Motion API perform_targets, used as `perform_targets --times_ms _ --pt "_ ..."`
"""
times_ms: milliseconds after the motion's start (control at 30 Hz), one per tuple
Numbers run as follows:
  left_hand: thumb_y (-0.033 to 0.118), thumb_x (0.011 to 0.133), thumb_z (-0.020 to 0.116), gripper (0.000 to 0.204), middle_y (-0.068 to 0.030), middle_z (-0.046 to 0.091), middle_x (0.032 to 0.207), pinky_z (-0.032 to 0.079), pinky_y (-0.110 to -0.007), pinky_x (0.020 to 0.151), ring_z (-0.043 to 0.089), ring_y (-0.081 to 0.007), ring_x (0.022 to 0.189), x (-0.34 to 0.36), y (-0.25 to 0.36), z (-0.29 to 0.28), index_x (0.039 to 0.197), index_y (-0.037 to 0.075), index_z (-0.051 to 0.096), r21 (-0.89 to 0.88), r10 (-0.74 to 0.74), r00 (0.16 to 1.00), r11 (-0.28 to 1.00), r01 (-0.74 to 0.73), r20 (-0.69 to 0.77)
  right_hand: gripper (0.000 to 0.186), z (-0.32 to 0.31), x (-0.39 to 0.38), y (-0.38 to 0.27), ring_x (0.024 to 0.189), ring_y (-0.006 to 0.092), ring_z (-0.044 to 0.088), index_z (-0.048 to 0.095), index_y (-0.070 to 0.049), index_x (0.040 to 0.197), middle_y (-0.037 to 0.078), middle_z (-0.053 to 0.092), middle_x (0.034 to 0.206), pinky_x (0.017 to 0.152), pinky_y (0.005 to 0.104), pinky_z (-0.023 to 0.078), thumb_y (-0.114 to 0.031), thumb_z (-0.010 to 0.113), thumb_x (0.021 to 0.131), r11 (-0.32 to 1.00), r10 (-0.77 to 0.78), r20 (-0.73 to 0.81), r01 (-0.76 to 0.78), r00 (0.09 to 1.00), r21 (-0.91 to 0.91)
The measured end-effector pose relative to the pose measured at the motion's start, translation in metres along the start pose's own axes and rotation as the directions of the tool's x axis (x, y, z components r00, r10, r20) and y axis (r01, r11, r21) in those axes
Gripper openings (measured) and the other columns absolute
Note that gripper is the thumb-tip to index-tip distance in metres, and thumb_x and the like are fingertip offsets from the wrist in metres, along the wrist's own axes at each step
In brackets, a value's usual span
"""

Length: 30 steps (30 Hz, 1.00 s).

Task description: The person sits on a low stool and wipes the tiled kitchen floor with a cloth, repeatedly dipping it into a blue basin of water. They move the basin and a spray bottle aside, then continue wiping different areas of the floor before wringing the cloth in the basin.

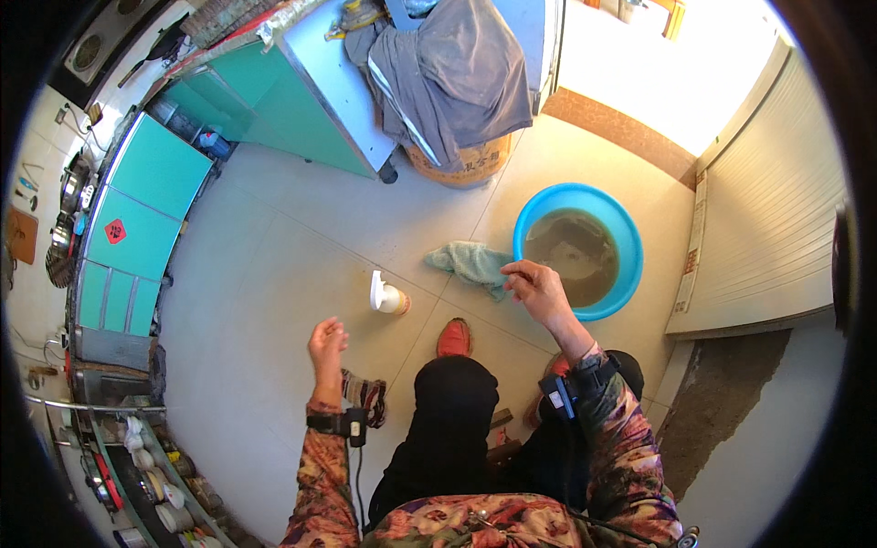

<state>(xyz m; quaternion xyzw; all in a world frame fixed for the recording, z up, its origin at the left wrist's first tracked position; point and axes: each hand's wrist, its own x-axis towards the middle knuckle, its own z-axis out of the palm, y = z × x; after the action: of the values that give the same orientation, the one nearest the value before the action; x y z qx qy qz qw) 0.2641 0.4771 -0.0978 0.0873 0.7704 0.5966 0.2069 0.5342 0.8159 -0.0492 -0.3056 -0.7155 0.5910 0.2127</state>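
My left hand (327, 347) hangs in the air at the left, fingers loosely bent and nothing in it. Nearest to it, a white bottle with a pump or spray top (393, 300) stands on the floor. Over the near side of a blue basin (634, 260), my right hand (539, 290) has its fingers half curled and apart, with no object visible in them. Murky grey-brown water (571, 258) lies in the basin. A pale green cloth (470, 262) is crumpled on the floor against the basin's left side, close to my right fingertips.
A striped cloth item (365, 395) lies beside my left wrist. My red shoe (454, 339) is on the tiled floor (274, 265). Grey clothing (457, 78) drapes over a brown sack (466, 164) ahead. Teal cabinets (137, 228) line the left; a ribbed door (767, 201) stands right.
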Motion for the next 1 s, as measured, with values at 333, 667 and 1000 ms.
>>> perform_targets --times_ms 333,667,1000 --pt "0.023 0.074 0.077 0.053 -0.0167 0.055 0.112 0.050 -0.046 0.083 0.060 -0.0368 0.099 0.089 -0.060 0.094 0.121 0.007 0.055 0.769 0.163 0.983 0.616 -0.169 0.086 0.019 0.016 0.010 -0.047 0.064 0.0233 0.062 0.065 0.000 0.106 0.013 0.062 0.077 0.061 0.0334 0.049 -0.003 0.059 0.087 0.990 -0.023 0.095 0.035 0.995 -0.134" --pt "0.007 0.077 0.068 0.031 -0.0144 0.059 0.098 0.052 -0.045 0.070 0.062 -0.0367 0.085 0.130 -0.019 0.132 0.106 0.004 0.059 0.730 0.469 0.854 0.500 -0.466 0.224 0.023 -0.008 0.003 -0.055 0.070 0.0288 0.061 0.065 -0.001 0.105 0.012 0.061 0.082 0.063 0.0347 0.050 0.003 0.062 0.083 0.938 0.014 0.076 0.013 0.997 -0.347" --pt "0.003 0.076 0.066 0.032 -0.0112 0.059 0.100 0.052 -0.042 0.077 0.061 -0.0327 0.092 0.183 0.031 0.337 0.108 0.005 0.061 0.265 0.680 0.570 0.507 -0.820 0.462 0.025 -0.015 0.017 -0.037 0.070 0.0280 0.061 0.065 -0.002 0.106 0.011 0.060 0.079 0.061 0.0352 0.049 0.002 0.064 0.081 0.913 0.085 0.102 -0.036 0.991 -0.407"
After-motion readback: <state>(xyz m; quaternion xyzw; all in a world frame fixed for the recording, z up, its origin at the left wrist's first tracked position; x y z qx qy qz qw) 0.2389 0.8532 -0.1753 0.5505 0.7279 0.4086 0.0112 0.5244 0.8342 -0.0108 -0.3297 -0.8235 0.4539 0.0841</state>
